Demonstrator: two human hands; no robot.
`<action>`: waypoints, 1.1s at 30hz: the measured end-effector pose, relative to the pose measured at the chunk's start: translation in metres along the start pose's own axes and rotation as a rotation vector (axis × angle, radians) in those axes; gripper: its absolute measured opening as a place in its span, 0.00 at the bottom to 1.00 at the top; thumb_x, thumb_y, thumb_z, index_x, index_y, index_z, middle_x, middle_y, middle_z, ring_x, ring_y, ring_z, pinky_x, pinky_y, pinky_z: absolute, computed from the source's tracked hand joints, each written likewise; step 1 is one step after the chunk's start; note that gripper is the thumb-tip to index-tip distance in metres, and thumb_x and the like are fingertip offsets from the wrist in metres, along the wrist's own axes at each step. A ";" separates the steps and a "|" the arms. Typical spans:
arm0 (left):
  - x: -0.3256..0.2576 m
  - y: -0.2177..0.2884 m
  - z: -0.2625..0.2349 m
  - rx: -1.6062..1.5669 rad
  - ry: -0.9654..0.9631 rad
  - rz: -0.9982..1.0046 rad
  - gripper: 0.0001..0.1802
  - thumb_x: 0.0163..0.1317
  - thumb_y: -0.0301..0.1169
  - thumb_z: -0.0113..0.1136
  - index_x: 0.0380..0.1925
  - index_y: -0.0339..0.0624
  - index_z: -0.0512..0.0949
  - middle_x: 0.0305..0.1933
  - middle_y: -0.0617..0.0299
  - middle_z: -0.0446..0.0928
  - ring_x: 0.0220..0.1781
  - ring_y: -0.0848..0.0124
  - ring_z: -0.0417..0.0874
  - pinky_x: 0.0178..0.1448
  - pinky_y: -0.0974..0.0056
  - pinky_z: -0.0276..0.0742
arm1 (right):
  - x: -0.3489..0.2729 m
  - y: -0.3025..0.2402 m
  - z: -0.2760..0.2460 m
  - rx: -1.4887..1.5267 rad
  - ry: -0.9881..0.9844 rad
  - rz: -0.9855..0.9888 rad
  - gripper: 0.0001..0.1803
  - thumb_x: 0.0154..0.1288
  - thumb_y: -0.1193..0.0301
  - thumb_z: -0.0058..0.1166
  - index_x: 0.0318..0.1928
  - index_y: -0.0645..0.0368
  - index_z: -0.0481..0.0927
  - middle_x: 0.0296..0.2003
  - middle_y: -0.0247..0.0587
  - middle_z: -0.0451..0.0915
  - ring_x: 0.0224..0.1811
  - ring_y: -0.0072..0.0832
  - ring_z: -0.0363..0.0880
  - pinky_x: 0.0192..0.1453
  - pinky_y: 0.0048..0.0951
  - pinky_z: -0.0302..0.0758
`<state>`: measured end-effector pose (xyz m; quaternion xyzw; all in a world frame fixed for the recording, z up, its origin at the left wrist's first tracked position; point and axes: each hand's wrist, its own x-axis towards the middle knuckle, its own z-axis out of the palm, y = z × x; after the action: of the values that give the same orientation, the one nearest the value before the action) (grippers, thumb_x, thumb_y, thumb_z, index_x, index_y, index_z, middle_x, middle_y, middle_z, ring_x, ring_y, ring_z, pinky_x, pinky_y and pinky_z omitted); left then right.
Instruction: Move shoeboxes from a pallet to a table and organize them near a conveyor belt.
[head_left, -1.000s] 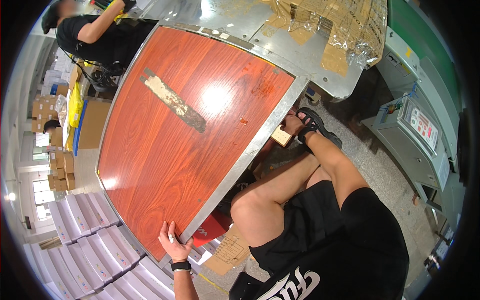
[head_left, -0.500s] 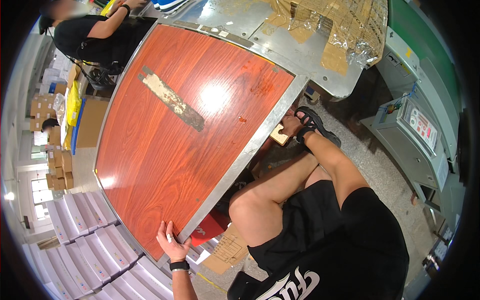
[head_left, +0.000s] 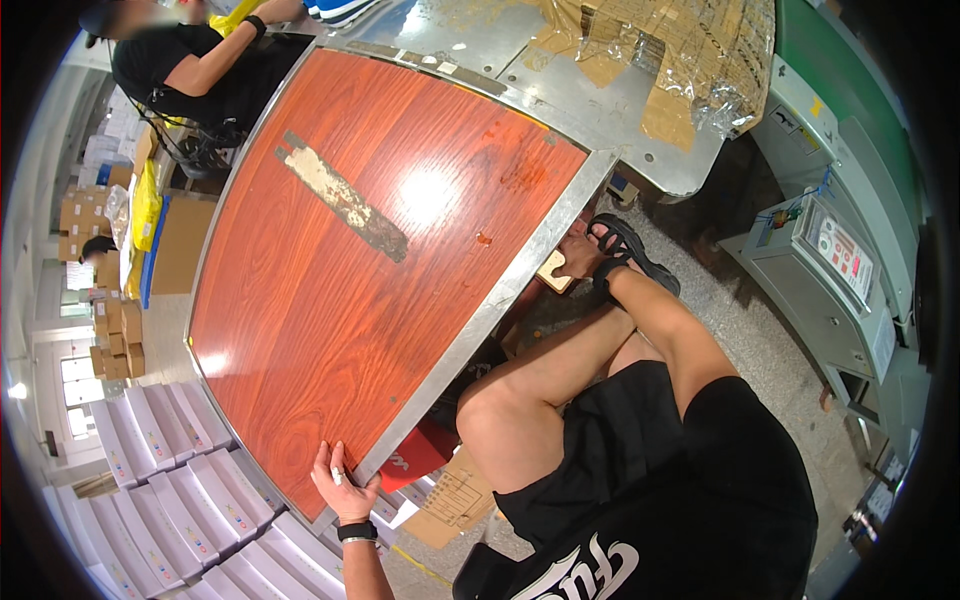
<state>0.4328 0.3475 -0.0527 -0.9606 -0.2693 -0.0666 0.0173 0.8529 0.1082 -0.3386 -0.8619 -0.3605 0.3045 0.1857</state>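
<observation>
Below the desk's (head_left: 290,310) near edge, toward its right corner, the right grip (head_left: 580,252) is bent beside a black sandal (head_left: 645,258). Its fingers are partly hidden, so I cannot tell how far open it is, or whether it has firm hold of the pale block (head_left: 553,270) there.

With the metal rim (head_left: 490,312) so close above, a quick lift could knock knuckles or block against it. A loose or one-sided hold could let the block slip toward the foot, and the cramped reach over the bent leg would make that hard to catch.

The block lies at the fingers' desk-ward side, between them and the rim, seemingly touching them; its far part is out of sight. At the desk's near left corner, the left grip (head_left: 347,497) lies spread, fingertips on the wood and thumb by the rim, with nothing in it. On that glossy top, leaning hard could make it slide.
</observation>
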 end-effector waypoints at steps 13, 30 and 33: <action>-0.002 -0.001 0.000 -0.023 -0.002 -0.020 0.39 0.22 0.31 0.64 0.47 0.46 0.68 0.53 0.51 0.64 0.49 0.52 0.67 0.51 0.54 0.65 | -0.024 -0.027 -0.030 0.103 0.031 0.133 0.30 0.42 0.66 0.58 0.48 0.63 0.64 0.45 0.53 0.68 0.52 0.44 0.66 0.53 0.37 0.65; -0.002 -0.002 -0.001 -0.020 -0.008 -0.022 0.41 0.21 0.30 0.64 0.48 0.46 0.68 0.54 0.52 0.64 0.49 0.53 0.67 0.50 0.55 0.65 | -0.017 -0.024 -0.022 0.090 0.018 0.206 0.29 0.44 0.63 0.58 0.49 0.58 0.66 0.47 0.50 0.70 0.52 0.42 0.67 0.52 0.37 0.64; 0.000 0.002 -0.004 -0.027 -0.051 -0.062 0.39 0.23 0.29 0.60 0.47 0.44 0.68 0.52 0.48 0.64 0.52 0.51 0.67 0.55 0.54 0.63 | -0.017 -0.016 -0.017 0.169 0.097 0.143 0.27 0.44 0.65 0.56 0.48 0.58 0.68 0.45 0.51 0.72 0.50 0.42 0.69 0.51 0.38 0.65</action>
<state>0.4328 0.3454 -0.0484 -0.9533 -0.2985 -0.0464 -0.0048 0.8463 0.1044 -0.3109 -0.8804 -0.2618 0.3041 0.2526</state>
